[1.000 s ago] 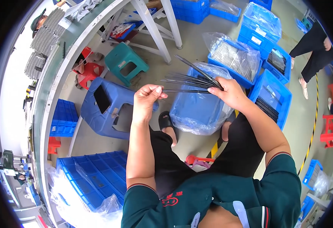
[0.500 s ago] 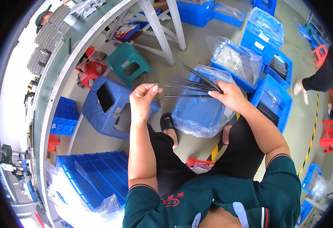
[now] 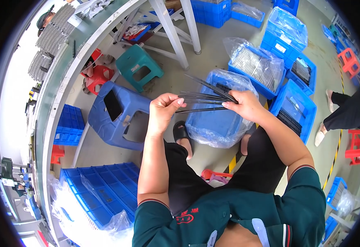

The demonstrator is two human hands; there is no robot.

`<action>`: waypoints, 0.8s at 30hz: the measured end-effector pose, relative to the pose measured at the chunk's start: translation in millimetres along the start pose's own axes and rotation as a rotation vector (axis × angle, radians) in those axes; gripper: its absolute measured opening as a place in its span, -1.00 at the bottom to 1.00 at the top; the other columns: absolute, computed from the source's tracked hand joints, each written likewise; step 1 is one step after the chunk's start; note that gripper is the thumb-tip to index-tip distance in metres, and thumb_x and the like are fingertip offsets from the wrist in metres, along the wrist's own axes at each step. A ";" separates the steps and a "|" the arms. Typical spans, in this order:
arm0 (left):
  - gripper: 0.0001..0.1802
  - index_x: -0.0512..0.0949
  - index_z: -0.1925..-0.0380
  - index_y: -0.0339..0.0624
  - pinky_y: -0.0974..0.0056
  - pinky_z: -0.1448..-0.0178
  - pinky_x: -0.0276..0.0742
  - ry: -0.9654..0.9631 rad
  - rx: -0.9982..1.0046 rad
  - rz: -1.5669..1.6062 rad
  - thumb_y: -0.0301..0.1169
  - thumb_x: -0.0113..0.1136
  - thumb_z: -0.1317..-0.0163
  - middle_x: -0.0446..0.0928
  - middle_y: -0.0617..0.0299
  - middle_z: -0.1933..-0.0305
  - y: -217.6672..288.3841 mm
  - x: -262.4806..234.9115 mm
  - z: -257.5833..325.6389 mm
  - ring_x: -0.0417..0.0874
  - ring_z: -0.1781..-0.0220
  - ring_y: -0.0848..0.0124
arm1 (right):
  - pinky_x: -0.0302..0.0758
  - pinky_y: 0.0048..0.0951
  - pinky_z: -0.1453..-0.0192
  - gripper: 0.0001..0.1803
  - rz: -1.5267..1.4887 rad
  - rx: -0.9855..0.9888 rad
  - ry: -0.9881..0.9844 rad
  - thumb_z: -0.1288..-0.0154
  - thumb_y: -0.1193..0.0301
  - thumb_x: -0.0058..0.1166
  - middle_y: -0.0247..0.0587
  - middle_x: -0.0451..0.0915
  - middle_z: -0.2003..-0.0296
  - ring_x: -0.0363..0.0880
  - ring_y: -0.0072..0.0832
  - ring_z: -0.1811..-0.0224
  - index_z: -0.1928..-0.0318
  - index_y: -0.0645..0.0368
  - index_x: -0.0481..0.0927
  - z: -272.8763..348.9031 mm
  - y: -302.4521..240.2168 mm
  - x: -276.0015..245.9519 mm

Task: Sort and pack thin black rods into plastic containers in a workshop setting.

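Observation:
My right hand [image 3: 247, 106] is closed around one end of a fanned bundle of thin black rods [image 3: 206, 99], which point leftward. One rod angles up and away from the others, and another sits apart below them. The thumb and fingertips of my left hand [image 3: 162, 114] are pinched at the rods' free ends, apparently on one of them. Beneath the bundle stands a blue bin [image 3: 212, 119] lined with clear plastic, with more dark rods showing at its far end behind my right hand.
A blue stool [image 3: 101, 111] carrying a black phone [image 3: 113, 106] stands to the left, near a green stool [image 3: 136, 66]. Blue bins [image 3: 299, 103] of rods stand at right. Blue crates [image 3: 110, 193] are at lower left, beside the workbench [image 3: 60, 107]. Another person's legs [image 3: 346, 111] are at far right.
My left hand has moved right to meet the rods' free ends. The bundle has shifted slightly left and down. The person at right has stepped to a different spot.

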State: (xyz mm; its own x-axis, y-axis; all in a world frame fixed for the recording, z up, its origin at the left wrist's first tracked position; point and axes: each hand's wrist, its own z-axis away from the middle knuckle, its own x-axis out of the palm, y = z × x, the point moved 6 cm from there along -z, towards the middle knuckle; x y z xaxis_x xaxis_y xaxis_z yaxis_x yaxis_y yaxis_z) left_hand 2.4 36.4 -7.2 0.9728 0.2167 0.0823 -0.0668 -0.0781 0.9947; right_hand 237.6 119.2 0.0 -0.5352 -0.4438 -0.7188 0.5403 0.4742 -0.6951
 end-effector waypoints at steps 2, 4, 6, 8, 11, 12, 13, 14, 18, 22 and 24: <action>-0.90 0.55 0.33 -0.36 0.45 0.18 0.46 0.005 -0.025 -0.038 -0.55 0.20 -0.15 0.61 0.19 0.41 1.5 -6.3 -0.6 0.60 0.33 0.51 | 0.29 -0.25 0.49 -0.69 -0.006 0.015 -0.022 -0.15 0.17 0.14 -0.06 0.44 0.67 0.45 -0.18 0.60 0.41 0.18 0.52 -1.5 4.9 2.6; -0.89 0.56 0.32 -0.36 0.45 0.16 0.46 0.124 0.069 -0.158 -0.54 0.20 -0.15 0.61 0.18 0.41 15.6 -26.5 -1.3 0.60 0.31 0.52 | 0.29 -0.27 0.50 -0.68 -0.067 0.018 -0.036 -0.16 0.16 0.13 -0.07 0.43 0.67 0.45 -0.18 0.61 0.42 0.19 0.52 -1.6 11.0 6.6; -0.88 0.57 0.32 -0.36 0.44 0.13 0.45 0.188 0.090 -0.125 -0.52 0.19 -0.16 0.62 0.18 0.42 19.0 -29.8 -1.1 0.60 0.30 0.52 | 0.29 -0.27 0.50 -0.67 -0.064 0.033 -0.034 -0.18 0.15 0.12 -0.06 0.43 0.68 0.44 -0.18 0.61 0.43 0.19 0.52 -1.8 13.1 5.9; -0.86 0.57 0.30 -0.36 0.44 0.11 0.46 0.144 0.126 -0.098 -0.51 0.19 -0.17 0.62 0.18 0.42 21.2 -17.4 0.4 0.60 0.29 0.51 | 0.29 -0.27 0.50 -0.66 -0.062 0.043 -0.036 -0.19 0.14 0.11 -0.06 0.43 0.68 0.44 -0.18 0.61 0.44 0.19 0.52 -2.9 11.5 5.8; -0.84 0.57 0.29 -0.39 0.41 0.08 0.48 0.071 0.109 -0.039 -0.49 0.20 -0.17 0.61 0.10 0.29 15.7 -6.4 -0.9 0.62 0.28 0.47 | 0.31 -0.25 0.48 -0.60 -0.022 0.044 -0.073 -0.21 0.09 0.08 -0.05 0.43 0.68 0.45 -0.14 0.60 0.47 0.21 0.51 -3.4 10.3 8.4; -0.83 0.57 0.29 -0.40 0.40 0.08 0.48 0.033 0.102 0.001 -0.49 0.20 -0.17 0.60 0.08 0.24 14.3 -2.9 -1.3 0.62 0.27 0.45 | 0.32 -0.23 0.47 -0.58 -0.031 0.040 -0.069 -0.21 0.06 0.06 -0.04 0.44 0.68 0.46 -0.11 0.59 0.48 0.21 0.50 -3.4 12.5 10.3; -0.83 0.57 0.29 -0.41 0.38 0.08 0.50 0.008 0.093 -0.017 -0.49 0.21 -0.16 0.58 0.06 0.17 13.4 -1.7 -0.7 0.62 0.26 0.43 | 0.33 -0.21 0.46 -0.55 -0.040 0.036 -0.065 -0.22 0.04 0.04 -0.03 0.44 0.67 0.46 -0.09 0.58 0.49 0.22 0.49 -3.8 12.4 11.1; -0.83 0.57 0.29 -0.41 0.38 0.08 0.50 0.006 0.094 -0.018 -0.49 0.21 -0.16 0.58 0.06 0.17 12.9 -1.6 0.1 0.62 0.26 0.43 | 0.33 -0.21 0.46 -0.55 -0.041 0.036 -0.063 -0.22 0.04 0.04 -0.03 0.44 0.67 0.46 -0.09 0.58 0.49 0.22 0.49 -3.8 11.6 10.8; -0.83 0.57 0.28 -0.41 0.37 0.08 0.51 0.018 0.053 0.006 -0.51 0.21 -0.15 0.58 0.06 0.17 10.1 -2.8 1.8 0.62 0.25 0.42 | 0.33 -0.20 0.46 -0.53 -0.038 0.021 -0.035 -0.22 0.03 0.03 -0.02 0.44 0.67 0.46 -0.07 0.56 0.50 0.22 0.49 -3.0 7.3 8.5; -0.84 0.57 0.29 -0.41 0.37 0.08 0.51 0.024 0.084 0.016 -0.53 0.21 -0.15 0.58 0.05 0.15 11.2 -0.9 1.3 0.62 0.26 0.42 | 0.33 -0.20 0.46 -0.55 -0.004 0.019 -0.008 -0.22 0.04 0.03 -0.03 0.44 0.67 0.47 -0.10 0.57 0.49 0.22 0.50 -2.7 3.9 2.2; -0.84 0.57 0.29 -0.41 0.38 0.08 0.51 0.021 0.086 0.019 -0.53 0.21 -0.15 0.58 0.04 0.15 10.4 -0.1 0.8 0.62 0.26 0.42 | 0.32 -0.21 0.46 -0.56 0.003 0.024 -0.005 -0.22 0.04 0.03 -0.03 0.44 0.67 0.47 -0.11 0.57 0.48 0.22 0.50 -3.3 3.8 2.8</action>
State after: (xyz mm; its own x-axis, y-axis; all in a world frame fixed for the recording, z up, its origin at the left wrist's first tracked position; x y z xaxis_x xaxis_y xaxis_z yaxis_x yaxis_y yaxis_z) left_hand 1.9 34.8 3.1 0.9667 0.2344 0.1031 -0.0648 -0.1654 0.9841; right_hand 236.0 122.3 -4.6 -0.5305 -0.4463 -0.7207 0.5575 0.4567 -0.6933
